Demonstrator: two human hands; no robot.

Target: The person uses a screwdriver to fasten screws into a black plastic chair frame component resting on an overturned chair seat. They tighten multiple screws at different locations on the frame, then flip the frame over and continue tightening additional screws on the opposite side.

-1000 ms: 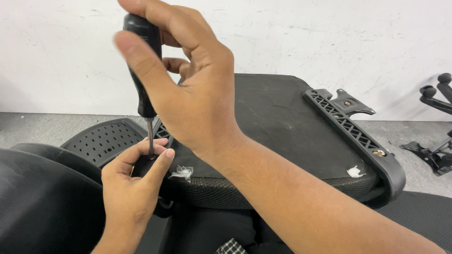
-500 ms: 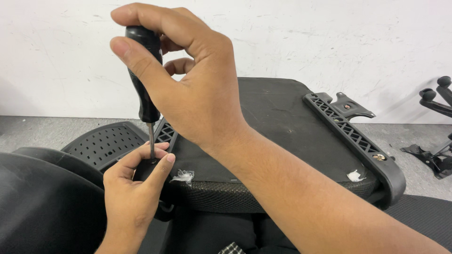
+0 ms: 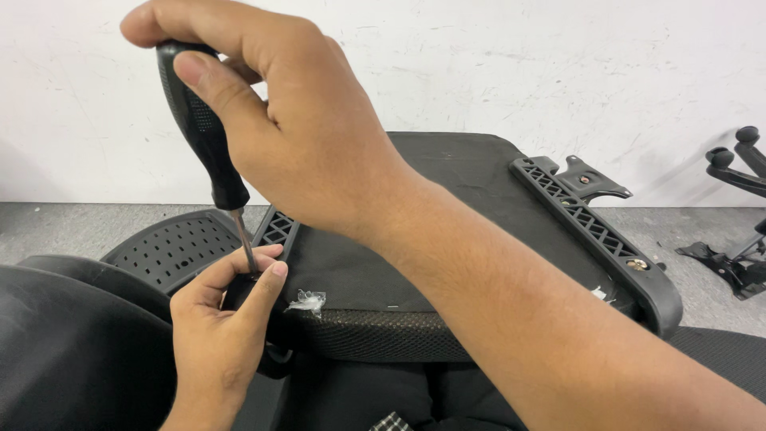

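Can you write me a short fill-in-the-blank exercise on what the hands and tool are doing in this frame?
1. The right hand grips the black handle of a ____.
2. The left hand pinches the tool's metal ____ near its tip.
3. The screwdriver stands nearly ____ over the upturned chair seat.
4. Behind the seat is a ____ wall.

Missing words: screwdriver; shaft; upright; white
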